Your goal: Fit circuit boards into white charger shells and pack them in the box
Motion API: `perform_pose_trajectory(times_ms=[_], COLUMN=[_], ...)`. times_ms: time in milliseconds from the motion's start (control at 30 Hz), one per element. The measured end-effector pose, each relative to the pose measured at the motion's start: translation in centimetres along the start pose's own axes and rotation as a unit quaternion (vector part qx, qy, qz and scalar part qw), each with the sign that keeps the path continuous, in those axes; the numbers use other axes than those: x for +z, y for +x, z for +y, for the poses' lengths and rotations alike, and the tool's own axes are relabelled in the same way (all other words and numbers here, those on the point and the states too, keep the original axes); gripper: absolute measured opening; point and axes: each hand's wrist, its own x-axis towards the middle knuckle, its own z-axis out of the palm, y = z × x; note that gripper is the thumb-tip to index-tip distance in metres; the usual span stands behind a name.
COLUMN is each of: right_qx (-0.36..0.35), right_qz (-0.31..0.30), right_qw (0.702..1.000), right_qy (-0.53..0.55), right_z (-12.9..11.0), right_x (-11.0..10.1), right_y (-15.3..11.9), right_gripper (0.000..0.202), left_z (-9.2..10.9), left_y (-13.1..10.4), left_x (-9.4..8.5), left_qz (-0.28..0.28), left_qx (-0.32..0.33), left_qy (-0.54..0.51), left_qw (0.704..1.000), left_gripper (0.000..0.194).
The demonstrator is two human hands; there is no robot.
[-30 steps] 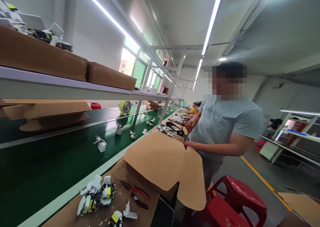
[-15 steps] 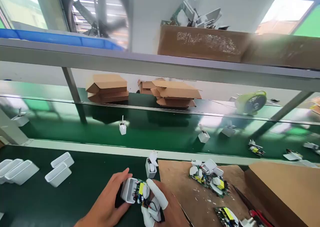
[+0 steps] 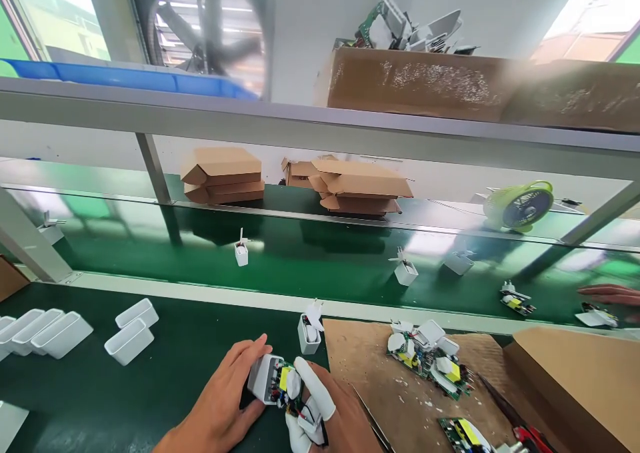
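White plastic casing [image 3: 259, 377], left of the cardboard mat [image 3: 365, 353]: gripped in the curved left hand [image 3: 225, 390], mouth towards the circuit board [image 3: 284, 381], seemingly for alignment. Circuit board, at that mouth: pinched by the right hand [image 3: 343, 410], white finger covers [image 3: 316, 390] worn. Board pile [image 3: 431, 358]: on the mat, presumably for easy reach.

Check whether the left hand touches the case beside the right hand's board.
Touching: the head view shows the left hand gripping the case between fingers and thumb.

No text or numbers can be read.
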Motion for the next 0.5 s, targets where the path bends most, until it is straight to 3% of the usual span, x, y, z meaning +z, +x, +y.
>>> perform_pose_trajectory(times_ms=[167,500], right_qx=[0.028,-0.008], right_qz=[-0.012,-0.033], right_qw=[1.0,0.999], right_qy=[-0.003,-0.042], right_z=[-0.2,-1.0], right_x=[0.2,-1.3], right_y=[0.1,1.2], right_gripper=[0.089,0.085], left_z=[0.0,-0.2], left_y=[0.0,0.0], left_x=[0.0,0.4], left_qz=[-0.003,0.012], left_qx=[0.003,0.013], left_qy=[0.0,-0.009], left_qw=[1.0,1.0], left_gripper=[0.085,0.082])
